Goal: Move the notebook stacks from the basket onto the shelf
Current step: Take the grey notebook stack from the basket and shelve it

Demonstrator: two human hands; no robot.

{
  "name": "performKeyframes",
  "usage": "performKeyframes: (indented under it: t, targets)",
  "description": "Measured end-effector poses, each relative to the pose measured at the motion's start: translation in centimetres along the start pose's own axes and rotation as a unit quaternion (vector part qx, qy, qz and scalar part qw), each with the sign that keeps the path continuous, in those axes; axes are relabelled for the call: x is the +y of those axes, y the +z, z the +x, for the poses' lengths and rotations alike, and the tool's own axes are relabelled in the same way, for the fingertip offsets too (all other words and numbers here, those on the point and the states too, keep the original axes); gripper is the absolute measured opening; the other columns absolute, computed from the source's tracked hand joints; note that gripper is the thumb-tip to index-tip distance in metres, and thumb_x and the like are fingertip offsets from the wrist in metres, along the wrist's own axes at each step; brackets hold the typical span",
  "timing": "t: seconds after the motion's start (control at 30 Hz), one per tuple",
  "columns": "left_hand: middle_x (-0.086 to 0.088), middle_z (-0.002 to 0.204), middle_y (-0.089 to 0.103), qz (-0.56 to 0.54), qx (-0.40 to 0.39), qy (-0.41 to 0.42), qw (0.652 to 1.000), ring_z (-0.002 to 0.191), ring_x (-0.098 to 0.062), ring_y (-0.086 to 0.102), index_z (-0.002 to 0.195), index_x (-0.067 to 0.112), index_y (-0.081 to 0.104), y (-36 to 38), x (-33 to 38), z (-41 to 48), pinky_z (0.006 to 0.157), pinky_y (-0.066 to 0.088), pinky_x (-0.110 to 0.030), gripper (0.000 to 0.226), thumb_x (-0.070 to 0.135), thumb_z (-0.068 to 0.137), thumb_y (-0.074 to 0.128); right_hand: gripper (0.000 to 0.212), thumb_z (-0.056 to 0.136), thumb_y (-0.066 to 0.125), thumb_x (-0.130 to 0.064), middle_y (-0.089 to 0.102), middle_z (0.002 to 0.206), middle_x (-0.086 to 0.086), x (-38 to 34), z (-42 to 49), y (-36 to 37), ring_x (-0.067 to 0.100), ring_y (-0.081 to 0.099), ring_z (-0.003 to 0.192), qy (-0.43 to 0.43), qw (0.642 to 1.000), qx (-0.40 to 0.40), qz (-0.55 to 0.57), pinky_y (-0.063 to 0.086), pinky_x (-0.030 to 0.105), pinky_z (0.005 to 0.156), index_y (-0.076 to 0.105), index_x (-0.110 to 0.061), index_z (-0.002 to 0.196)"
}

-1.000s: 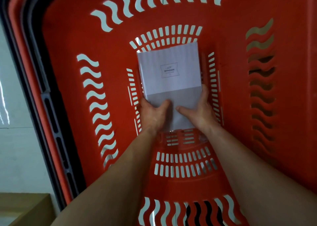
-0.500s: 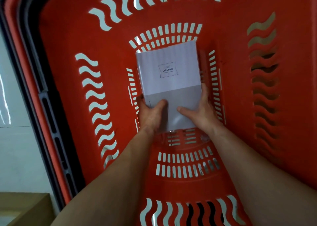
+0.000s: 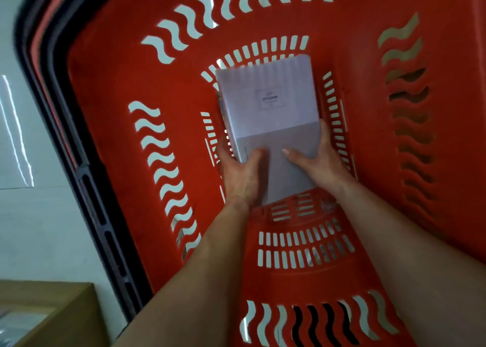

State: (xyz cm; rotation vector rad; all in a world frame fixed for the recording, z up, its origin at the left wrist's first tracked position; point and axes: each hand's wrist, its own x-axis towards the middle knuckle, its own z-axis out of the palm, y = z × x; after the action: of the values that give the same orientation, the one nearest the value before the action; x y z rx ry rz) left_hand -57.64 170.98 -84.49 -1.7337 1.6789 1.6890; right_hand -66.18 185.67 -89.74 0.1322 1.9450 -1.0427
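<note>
Mid-frame, inside the red basket (image 3: 105,115), the white notebook stack (image 3: 265,102) is held at its near end by the left grip (image 3: 242,178) and right grip (image 3: 318,165), thumbs on top.

Both my arms are bare, reaching forward and down, converging on the notebook stack (image 3: 265,102). My left hand (image 3: 243,178) is at the stack's near left corner: thumb laid across its near face, fingers wrapped round the left side, partly hidden behind it. My right hand (image 3: 319,166) is at the near right corner: thumb flat on the near face, pointing toward the left thumb, fingers running up the stack's right side. Thumbs near each other, not touching. Wrists sit just below the stack's near edge. Left forearm comes from lower left of the stack, right from lower right. Fingertips blurred.
</note>
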Motion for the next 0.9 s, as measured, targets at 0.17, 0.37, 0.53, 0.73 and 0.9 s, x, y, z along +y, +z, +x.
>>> performKeyframes:
  t: [0.17,0.37,0.53,0.73,0.9]
  targets:
    - [0.004,0.116,0.065,0.019,-0.022,0.022,0.999,0.102,-0.019,0.068,0.144,0.030,0.042,0.0,-0.2,-0.2,0.080,0.062,-0.036,0.068,0.039,0.086,0.076,0.109,0.071,0.081,-0.062,0.056,0.135,-0.004,0.0,-0.1,-0.3,0.017,0.058,0.117,-0.006,1.000,0.000,-0.010,0.048,0.037,0.100,0.018,-0.036,0.155]
    - [0.003,0.122,0.064,0.030,0.001,0.054,0.998,0.102,-0.014,0.067,0.149,0.026,0.039,-0.2,0.5,-0.4,0.071,0.061,-0.022,0.074,0.034,0.087,0.078,0.096,0.083,0.069,-0.063,0.056,0.140,-0.001,-0.1,0.2,-0.1,0.021,0.059,0.117,0.007,1.000,-0.006,-0.001,0.048,0.037,0.097,0.014,-0.038,0.157]
    - [0.005,0.125,0.064,0.038,0.028,0.063,0.997,0.104,-0.012,0.066,0.154,0.033,0.032,-0.3,1.5,-1.9,0.089,0.061,-0.045,0.086,0.039,0.083,0.079,0.102,0.070,0.067,-0.079,0.057,0.137,-0.007,-0.7,-1.0,0.1,0.016,0.059,0.119,0.008,0.999,-0.022,0.035,0.047,0.039,0.102,0.022,-0.041,0.154]
    - [0.006,0.113,0.072,0.060,0.026,0.081,0.995,0.098,-0.014,0.072,0.145,0.036,0.039,-2.1,4.7,-5.7,0.088,0.061,-0.041,0.084,0.050,0.072,0.076,0.081,0.073,0.073,-0.070,0.065,0.126,-0.008,-3.0,-4.7,0.4,0.014,0.064,0.114,0.026,0.995,-0.014,0.094,0.050,0.036,0.100,0.043,-0.038,0.141]
    - [0.009,0.112,0.067,0.090,0.011,0.097,0.991,0.095,-0.014,0.071,0.143,0.038,0.037,-5.5,7.7,-10.0,0.081,0.062,-0.044,0.079,0.051,0.076,0.075,0.089,0.054,0.075,-0.080,0.066,0.121,-0.010,-6.6,-9.3,0.6,0.008,0.065,0.109,0.038,0.991,0.006,0.131,0.052,0.035,0.099,0.047,-0.042,0.129]
